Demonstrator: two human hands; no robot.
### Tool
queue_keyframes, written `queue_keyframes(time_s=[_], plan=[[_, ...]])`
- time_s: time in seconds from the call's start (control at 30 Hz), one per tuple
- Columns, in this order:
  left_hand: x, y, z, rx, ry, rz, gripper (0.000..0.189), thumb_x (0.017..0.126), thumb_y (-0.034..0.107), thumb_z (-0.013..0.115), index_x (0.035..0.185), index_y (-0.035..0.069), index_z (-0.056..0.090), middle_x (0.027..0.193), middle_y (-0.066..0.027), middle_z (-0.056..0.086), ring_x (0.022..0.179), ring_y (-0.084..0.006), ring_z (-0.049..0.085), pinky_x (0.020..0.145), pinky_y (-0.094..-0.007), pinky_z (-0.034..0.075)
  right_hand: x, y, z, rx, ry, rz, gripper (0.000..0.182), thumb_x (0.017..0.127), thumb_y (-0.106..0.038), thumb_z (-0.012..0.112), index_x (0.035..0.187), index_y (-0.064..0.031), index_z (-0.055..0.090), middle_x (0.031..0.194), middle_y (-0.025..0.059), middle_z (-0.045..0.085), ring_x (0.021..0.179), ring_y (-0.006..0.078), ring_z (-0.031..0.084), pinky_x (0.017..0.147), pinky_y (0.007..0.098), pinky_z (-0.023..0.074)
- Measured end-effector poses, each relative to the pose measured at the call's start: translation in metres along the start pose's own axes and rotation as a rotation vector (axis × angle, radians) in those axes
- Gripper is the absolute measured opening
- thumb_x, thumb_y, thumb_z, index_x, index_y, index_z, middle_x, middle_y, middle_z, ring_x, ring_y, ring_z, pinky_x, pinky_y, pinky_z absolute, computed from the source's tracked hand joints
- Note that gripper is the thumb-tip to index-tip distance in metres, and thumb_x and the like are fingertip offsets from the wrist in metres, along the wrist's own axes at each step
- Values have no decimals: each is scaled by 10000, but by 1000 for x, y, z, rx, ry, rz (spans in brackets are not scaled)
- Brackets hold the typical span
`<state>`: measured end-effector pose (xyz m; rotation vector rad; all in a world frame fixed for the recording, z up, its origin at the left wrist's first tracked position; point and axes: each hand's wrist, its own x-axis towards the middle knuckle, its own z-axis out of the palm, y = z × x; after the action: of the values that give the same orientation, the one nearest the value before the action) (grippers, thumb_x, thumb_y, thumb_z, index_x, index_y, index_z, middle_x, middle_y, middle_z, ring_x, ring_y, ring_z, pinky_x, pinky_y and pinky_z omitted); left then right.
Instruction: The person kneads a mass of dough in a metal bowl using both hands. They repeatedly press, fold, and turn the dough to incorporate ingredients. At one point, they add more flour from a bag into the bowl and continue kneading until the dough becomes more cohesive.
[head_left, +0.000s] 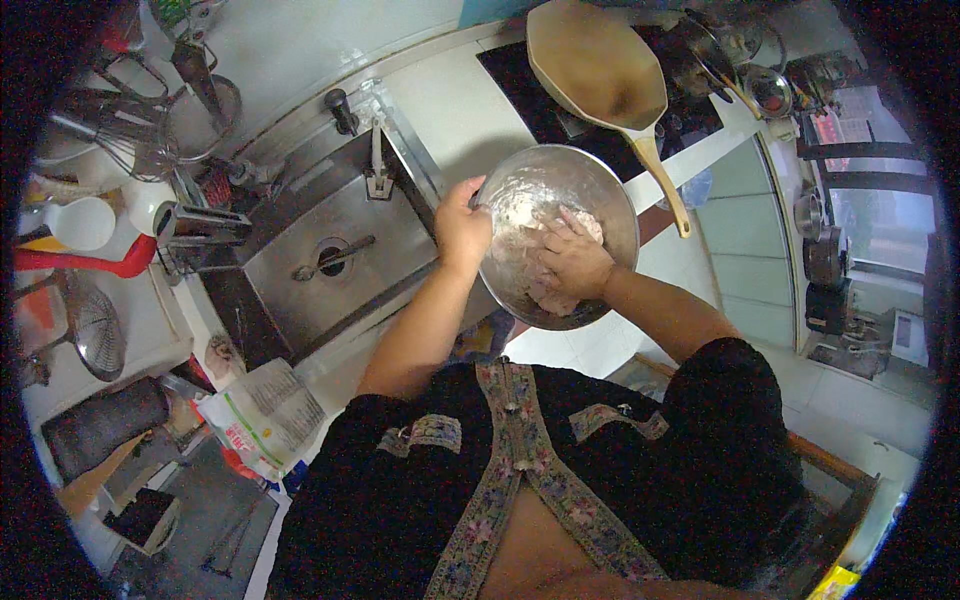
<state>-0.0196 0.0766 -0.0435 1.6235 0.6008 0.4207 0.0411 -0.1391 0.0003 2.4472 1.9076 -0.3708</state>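
A round stainless steel mixing bowl (517, 165) is tilted in front of me, over the edge between the counter and the floor area. My left hand (463, 229) grips its left rim, thumb on the inside. Inside the bowl, my right hand (574, 259) presses into a pale, lumpy, dough-like mass (591, 225), its fingers curled over it. White powdery or wet streaks coat the bowl's inner wall. The palm side of my right hand and the part of the mass beneath it are hidden.
A beige frying pan (600, 67) sits on the black cooktop (502, 75), its handle (660, 180) sticking out past the counter edge near the bowl. Left of me is a steel sink (300, 277) holding a spoon (334, 257). A printed plastic bag (262, 420) stands beside utensils and a wire skimmer (97, 330).
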Motion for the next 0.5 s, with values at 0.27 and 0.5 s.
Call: queue_keyframes(time_s=[0.27,0.5], plan=[[-1,-33,4,12,21,139,432,739,-98,582,1148,2,677,1115,-161,697,1058,-263,666,936,-352,504,65,10,35,5,-119,34,372,823,-402,632,1106,-171,700,1120,92,645,1154,315,551,958,569,400],[5,-12,1,-68,33,23,452,759,-134,523,1169,-9,667,1116,-159,703,1034,-228,672,908,-317,507,97,12,22,52,-130,158,343,876,-417,589,1034,-140,716,1107,128,653,1058,310,604,953,474,428]])
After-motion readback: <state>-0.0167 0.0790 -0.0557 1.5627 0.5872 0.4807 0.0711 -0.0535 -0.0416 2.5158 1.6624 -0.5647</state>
